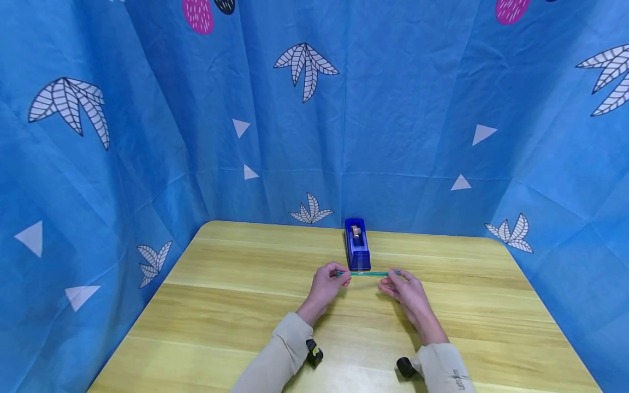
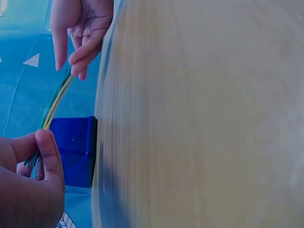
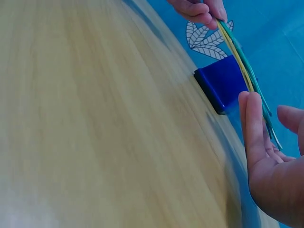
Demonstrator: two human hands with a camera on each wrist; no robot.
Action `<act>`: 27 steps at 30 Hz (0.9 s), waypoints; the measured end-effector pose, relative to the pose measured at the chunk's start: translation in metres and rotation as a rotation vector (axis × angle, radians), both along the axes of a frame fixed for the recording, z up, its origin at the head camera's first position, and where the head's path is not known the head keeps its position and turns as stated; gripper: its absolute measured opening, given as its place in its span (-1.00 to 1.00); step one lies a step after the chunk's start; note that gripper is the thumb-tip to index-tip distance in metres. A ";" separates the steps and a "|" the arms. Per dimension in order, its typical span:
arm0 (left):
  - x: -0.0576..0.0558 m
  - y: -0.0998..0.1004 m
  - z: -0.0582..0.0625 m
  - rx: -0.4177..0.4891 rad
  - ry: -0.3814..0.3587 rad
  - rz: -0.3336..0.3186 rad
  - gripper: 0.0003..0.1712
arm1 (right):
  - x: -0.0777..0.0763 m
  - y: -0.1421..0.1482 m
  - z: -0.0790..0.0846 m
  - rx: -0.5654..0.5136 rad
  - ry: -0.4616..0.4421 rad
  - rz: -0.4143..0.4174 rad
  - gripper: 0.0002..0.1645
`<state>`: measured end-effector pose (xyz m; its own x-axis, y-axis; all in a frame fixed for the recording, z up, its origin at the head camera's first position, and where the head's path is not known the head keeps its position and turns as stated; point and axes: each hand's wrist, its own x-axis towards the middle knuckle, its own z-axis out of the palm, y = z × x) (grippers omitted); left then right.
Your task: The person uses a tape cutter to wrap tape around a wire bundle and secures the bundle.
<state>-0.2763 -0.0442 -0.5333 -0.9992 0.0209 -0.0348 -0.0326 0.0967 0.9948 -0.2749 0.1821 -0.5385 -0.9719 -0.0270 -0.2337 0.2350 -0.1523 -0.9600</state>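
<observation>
A bundle of thin green and yellow strands, like wires, stretches between the two hands just in front of a blue tape dispenser. My left hand pinches one end between thumb and fingers, with green tips poking out below in the left wrist view. At the other end, the straight fingers of my right hand touch the strands, while its thumb stands apart from them. A bit of clear tape shows at the bundle near the dispenser's front edge.
The dispenser, holding a small tape roll, stands near the back edge of the wooden table. A blue patterned curtain hangs behind the table and along both sides.
</observation>
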 end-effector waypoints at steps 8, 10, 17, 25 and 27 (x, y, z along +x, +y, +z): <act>0.001 -0.001 0.000 -0.007 0.009 -0.006 -0.87 | -0.004 -0.001 0.002 -0.029 -0.053 -0.082 -0.72; 0.001 -0.001 0.000 -0.011 0.015 -0.008 -0.88 | -0.005 0.001 0.002 -0.033 -0.056 -0.095 -0.74; 0.000 -0.001 0.000 -0.024 -0.012 -0.019 -0.86 | -0.006 0.005 0.005 -0.080 -0.020 -0.054 -0.78; -0.006 0.000 -0.004 0.057 -0.067 -0.012 -0.74 | -0.008 0.009 0.006 0.011 0.070 0.004 -0.69; -0.008 -0.001 -0.005 0.066 -0.073 -0.007 -0.74 | -0.008 0.008 0.005 0.037 0.087 0.014 -0.63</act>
<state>-0.2840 -0.0448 -0.5387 -0.9939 0.0330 -0.1056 -0.1046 0.0311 0.9940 -0.2831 0.1902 -0.5337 -0.9882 -0.0341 -0.1491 0.1521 -0.1133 -0.9819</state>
